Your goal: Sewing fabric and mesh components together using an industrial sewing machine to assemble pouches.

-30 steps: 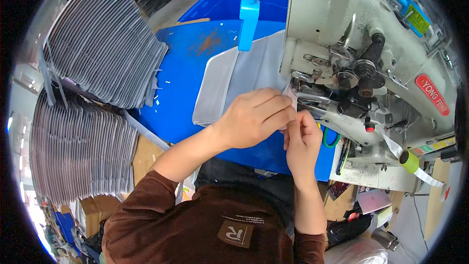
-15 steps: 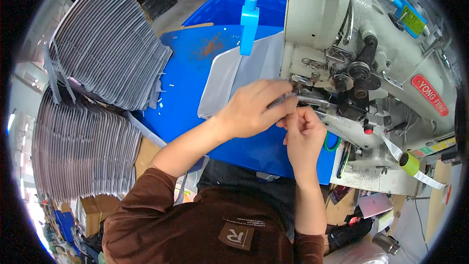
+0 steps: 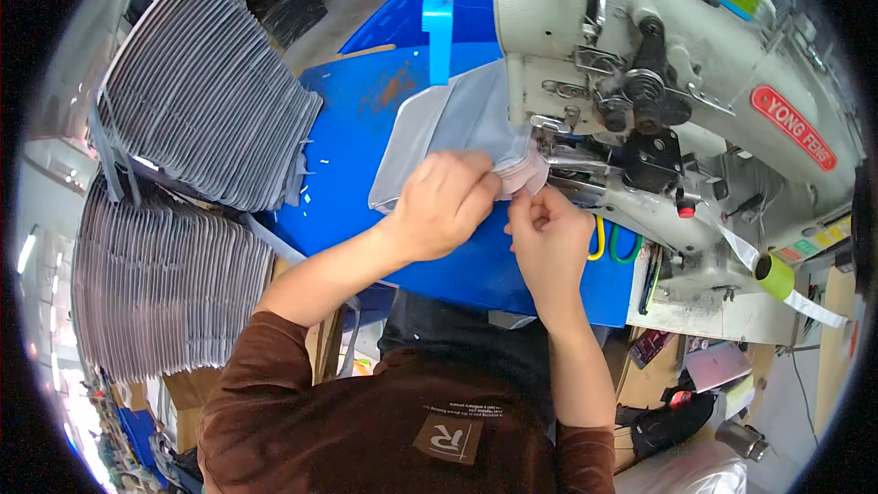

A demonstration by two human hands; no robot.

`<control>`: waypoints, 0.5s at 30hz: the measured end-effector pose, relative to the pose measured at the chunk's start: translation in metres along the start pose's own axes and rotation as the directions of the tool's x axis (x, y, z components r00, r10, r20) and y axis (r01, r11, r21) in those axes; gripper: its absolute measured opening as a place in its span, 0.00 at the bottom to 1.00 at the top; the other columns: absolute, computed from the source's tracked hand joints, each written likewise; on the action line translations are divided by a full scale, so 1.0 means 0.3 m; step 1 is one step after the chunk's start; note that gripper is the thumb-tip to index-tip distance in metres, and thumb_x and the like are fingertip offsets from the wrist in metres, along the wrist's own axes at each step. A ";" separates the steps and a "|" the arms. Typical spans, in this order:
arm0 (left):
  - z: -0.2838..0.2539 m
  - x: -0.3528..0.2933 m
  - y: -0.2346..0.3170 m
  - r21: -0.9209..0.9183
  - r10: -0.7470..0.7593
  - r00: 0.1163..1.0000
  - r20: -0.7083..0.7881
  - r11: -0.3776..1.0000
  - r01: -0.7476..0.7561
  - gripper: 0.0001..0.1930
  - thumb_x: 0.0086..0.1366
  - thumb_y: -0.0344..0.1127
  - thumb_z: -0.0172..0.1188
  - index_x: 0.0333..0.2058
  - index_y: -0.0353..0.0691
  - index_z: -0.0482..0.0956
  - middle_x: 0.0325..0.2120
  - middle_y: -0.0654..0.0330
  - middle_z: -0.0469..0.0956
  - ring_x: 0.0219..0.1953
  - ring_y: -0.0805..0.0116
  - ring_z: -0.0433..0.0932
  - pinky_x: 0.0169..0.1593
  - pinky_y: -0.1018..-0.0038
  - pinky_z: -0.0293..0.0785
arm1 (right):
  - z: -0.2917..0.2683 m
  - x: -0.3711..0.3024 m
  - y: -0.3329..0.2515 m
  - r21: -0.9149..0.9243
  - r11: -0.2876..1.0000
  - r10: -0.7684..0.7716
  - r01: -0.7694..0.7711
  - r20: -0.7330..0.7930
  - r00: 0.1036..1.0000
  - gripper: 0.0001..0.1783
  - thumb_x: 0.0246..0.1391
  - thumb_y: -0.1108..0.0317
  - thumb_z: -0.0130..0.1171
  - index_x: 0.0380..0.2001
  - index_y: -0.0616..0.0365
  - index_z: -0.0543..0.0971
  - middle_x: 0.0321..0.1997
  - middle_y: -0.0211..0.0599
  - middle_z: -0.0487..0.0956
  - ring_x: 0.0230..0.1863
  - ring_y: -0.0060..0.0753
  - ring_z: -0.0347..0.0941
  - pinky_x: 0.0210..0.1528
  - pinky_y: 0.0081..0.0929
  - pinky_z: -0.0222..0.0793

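Blue worktop [image 3: 352, 160]: pale-grey flat fabric piece [image 3: 462, 123] beside off-white metal sewing machine [image 3: 553, 46]. Bare left hand [image 3: 445, 203], bare right hand [image 3: 551, 236] pinch its layered near edge. Looks light, limp from here; best held there.

- Dark brown cloth top [image 3: 366, 430], 6 o'clock.
- Matching brown sleeves [image 3: 261, 361], 8 and 5 o'clock.
- Lighter-brown square patch [image 3: 448, 441], white marking; small white print [image 3: 475, 410] at its 1 o'clock.
- Black cloth lower garment [image 3: 439, 327].

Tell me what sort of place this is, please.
Probably a sewing workshop: a big sewing machine stands on the right, large piles of thin grey pieces fill the left, and the right hand pinches the edge of grey cloth beside the machine.
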State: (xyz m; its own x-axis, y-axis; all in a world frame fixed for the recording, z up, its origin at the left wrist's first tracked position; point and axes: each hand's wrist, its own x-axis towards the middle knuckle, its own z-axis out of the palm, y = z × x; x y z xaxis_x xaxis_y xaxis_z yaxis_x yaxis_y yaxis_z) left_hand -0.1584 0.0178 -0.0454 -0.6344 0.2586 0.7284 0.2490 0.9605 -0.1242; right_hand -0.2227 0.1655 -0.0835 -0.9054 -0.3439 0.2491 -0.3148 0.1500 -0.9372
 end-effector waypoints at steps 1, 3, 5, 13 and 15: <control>0.000 -0.003 -0.014 0.037 0.172 0.982 -0.073 0.985 -0.169 0.14 0.41 0.27 0.69 0.30 0.35 0.78 0.38 0.52 0.76 0.30 0.59 0.75 0.33 0.64 0.72 | 0.012 0.001 -0.005 -0.013 0.999 -0.034 0.035 0.008 0.999 0.13 0.52 0.68 0.63 0.18 0.63 0.77 0.14 0.42 0.77 0.14 0.37 0.75 0.19 0.29 0.67; 0.019 -0.015 -0.055 0.156 0.400 0.903 -0.155 0.913 -0.378 0.14 0.48 0.32 0.62 0.34 0.32 0.80 0.47 0.53 0.78 0.36 0.59 0.74 0.38 0.64 0.75 | 0.034 0.006 -0.024 0.016 0.999 -0.040 0.040 0.039 0.998 0.12 0.49 0.67 0.64 0.18 0.62 0.77 0.15 0.44 0.77 0.16 0.41 0.76 0.21 0.34 0.69; 0.001 0.000 -0.071 0.172 0.445 0.888 -0.121 0.890 -0.422 0.14 0.49 0.33 0.61 0.34 0.32 0.80 0.45 0.54 0.79 0.38 0.59 0.75 0.40 0.65 0.75 | 0.034 -0.001 -0.042 0.063 0.998 -0.002 -0.003 0.069 0.998 0.13 0.53 0.68 0.63 0.18 0.64 0.77 0.16 0.40 0.78 0.15 0.30 0.75 0.18 0.26 0.68; -0.009 0.099 -0.047 0.200 0.591 0.804 0.063 0.782 -0.591 0.14 0.52 0.35 0.55 0.34 0.31 0.79 0.40 0.52 0.81 0.47 0.58 0.78 0.52 0.68 0.73 | 0.011 0.002 0.005 -0.105 0.959 -0.258 0.262 0.049 0.965 0.10 0.43 0.72 0.64 0.16 0.61 0.74 0.14 0.46 0.74 0.17 0.50 0.73 0.22 0.40 0.67; -0.006 0.088 -0.022 0.115 0.505 0.862 0.057 0.854 -0.508 0.12 0.50 0.34 0.58 0.31 0.32 0.79 0.39 0.50 0.81 0.45 0.57 0.81 0.49 0.64 0.77 | 0.003 0.005 0.005 -0.134 0.946 -0.286 0.295 0.081 0.955 0.09 0.42 0.72 0.64 0.16 0.61 0.74 0.15 0.46 0.74 0.19 0.51 0.74 0.22 0.40 0.68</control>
State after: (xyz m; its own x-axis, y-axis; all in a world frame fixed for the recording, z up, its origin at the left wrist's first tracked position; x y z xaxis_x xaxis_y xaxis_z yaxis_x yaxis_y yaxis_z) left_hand -0.1754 0.0180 -0.0241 -0.4624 0.7132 0.5268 0.4501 0.7007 -0.5536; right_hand -0.2244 0.1644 -0.0846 -0.7511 -0.4466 0.4862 -0.6030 0.1643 -0.7806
